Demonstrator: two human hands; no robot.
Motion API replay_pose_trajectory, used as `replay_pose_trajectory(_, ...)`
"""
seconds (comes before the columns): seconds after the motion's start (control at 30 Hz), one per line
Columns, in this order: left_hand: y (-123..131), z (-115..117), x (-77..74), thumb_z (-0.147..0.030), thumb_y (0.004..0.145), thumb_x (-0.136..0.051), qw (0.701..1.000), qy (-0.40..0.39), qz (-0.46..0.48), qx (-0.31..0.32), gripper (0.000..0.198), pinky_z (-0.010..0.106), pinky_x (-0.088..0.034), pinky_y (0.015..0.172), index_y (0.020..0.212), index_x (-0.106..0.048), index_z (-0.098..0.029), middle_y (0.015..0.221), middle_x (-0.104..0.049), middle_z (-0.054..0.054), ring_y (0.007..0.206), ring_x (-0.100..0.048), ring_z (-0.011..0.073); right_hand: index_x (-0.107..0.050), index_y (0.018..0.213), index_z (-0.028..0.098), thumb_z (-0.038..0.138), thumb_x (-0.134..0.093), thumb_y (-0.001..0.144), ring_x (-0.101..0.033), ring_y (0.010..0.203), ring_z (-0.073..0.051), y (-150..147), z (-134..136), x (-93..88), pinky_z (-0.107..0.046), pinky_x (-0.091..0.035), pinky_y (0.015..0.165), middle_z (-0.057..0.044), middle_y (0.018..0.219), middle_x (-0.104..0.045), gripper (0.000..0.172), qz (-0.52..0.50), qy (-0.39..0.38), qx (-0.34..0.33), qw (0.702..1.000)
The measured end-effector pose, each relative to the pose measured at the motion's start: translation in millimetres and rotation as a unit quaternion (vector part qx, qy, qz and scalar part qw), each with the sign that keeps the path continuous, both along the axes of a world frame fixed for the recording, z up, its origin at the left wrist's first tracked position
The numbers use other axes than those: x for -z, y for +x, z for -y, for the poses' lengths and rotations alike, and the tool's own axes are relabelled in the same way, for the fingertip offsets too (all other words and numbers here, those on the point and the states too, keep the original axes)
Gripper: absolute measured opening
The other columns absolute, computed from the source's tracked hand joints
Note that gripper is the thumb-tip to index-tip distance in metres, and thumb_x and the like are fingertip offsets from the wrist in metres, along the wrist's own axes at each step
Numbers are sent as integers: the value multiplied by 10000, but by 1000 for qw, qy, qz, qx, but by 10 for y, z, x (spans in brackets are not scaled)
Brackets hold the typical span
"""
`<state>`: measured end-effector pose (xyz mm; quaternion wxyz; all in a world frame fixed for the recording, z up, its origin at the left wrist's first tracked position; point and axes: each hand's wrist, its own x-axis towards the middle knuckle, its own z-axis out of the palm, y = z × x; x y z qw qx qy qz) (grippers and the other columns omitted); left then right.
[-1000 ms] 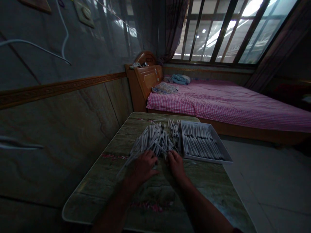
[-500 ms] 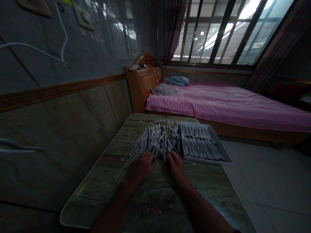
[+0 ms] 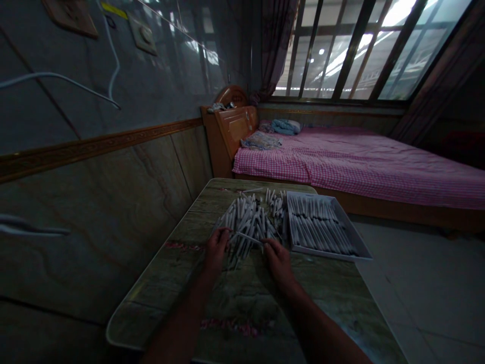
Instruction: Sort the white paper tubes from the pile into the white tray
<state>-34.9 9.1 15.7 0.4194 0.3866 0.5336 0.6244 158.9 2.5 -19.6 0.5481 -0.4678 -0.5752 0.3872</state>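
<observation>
My right hand pinches one end of a slim white pen, which slants up to the left. At the pen's other end, the closed fingertips of my left hand meet it; a small part between those fingers is hard to make out. Beneath and beyond the held pen lies a loose pile of white pens with dark ends, heaped on the table. Right of the pile, a shallow white tray holds many similar pens laid side by side in two rows.
The patterned table has a rounded pale edge. A tiled wall runs along its left, with loose white cable hanging there. Behind stands a bed with a pink checked sheet, below a barred window.
My left hand has moved up and left, from the pile's near edge to the pen's left end. My right hand still holds the pen. The view has shifted slightly.
</observation>
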Motion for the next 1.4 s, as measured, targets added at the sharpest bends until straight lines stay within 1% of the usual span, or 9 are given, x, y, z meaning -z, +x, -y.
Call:
replay_pose_trajectory(0.2,-2,-23,23,-583,624,-745,999,-6,36,28,485,195,-338,468,839,-637,-162,555,-484,-72,478,-431,74,-753,915,194,401,-545,843,-633,768,-203,-6,2,-23,-301,-492,697,-40,806,-721,301,17,3,-5,1000)
replay_pose_trajectory(0.33,-13,-18,24,-621,667,-694,999,-3,2,35,491,210,-335,471,845,-650,-165,537,-470,-65,481,-428,91,-753,914,191,391,-547,847,-652,823,-220,-7,9,-32,-323,-503,750,-55,864,-743,295,8,9,-1,1000)
replay_pose_trajectory(0.43,-18,-8,17,-639,712,-639,999,-2,-30,42,488,226,-313,460,848,-662,-170,526,-449,-57,474,-408,105,-748,923,192,383,-542,848,-653,811,-216,-3,20,-39,-315,-504,731,-49,847,-735,291,12,7,5,1000)
replay_pose_trajectory(0.57,-16,-3,21,-575,736,-636,997,1,-70,43,397,225,-288,458,836,-673,-192,529,-427,-63,473,-388,109,-741,939,192,367,-523,868,-650,807,-205,1,31,-39,-301,-501,715,-43,839,-721,288,30,21,-4,999)
replay_pose_trajectory(0.7,-17,-19,53,-527,735,-656,996,6,-69,55,368,215,-296,467,855,-677,-179,543,-438,-69,480,-390,99,-737,943,193,350,-517,881,-657,843,-204,0,33,-31,-307,-506,760,-50,881,-732,277,40,37,-6,998)
replay_pose_trajectory(0.9,-16,-15,44,-598,746,-633,996,5,-59,71,429,219,-308,466,840,-667,-181,540,-443,-58,485,-396,105,-733,951,201,312,-504,890,-668,875,-202,-1,23,-17,-309,-513,799,-59,910,-737,261,70,69,-7,995)
replay_pose_trajectory(1.07,-2,17,-5,-699,756,-562,995,12,-80,65,515,246,-355,467,766,-648,-191,547,-462,-34,494,-430,124,-717,995,206,280,-488,927,-660,897,-191,-9,55,5,-303,-512,814,-60,923,-718,250,141,111,-19,984)
replay_pose_trajectory(1.23,31,27,18,-723,761,-536,993,21,-112,41,520,293,-457,533,708,-623,-213,578,-551,-2,547,-534,168,-676,1100,207,260,-450,978,-655,891,-178,-18,103,-7,-285,-514,800,-68,963,-697,262,231,150,-36,961)
replay_pose_trajectory(1.4,149,51,68,-666,763,-590,998,4,-3,69,458,370,-547,712,798,-620,-210,773,-715,75,744,-686,244,-674,1071,210,257,-441,989,-649,829,-187,-21,148,-98,-276,-489,737,-68,938,-689,252,359,130,-27,924)
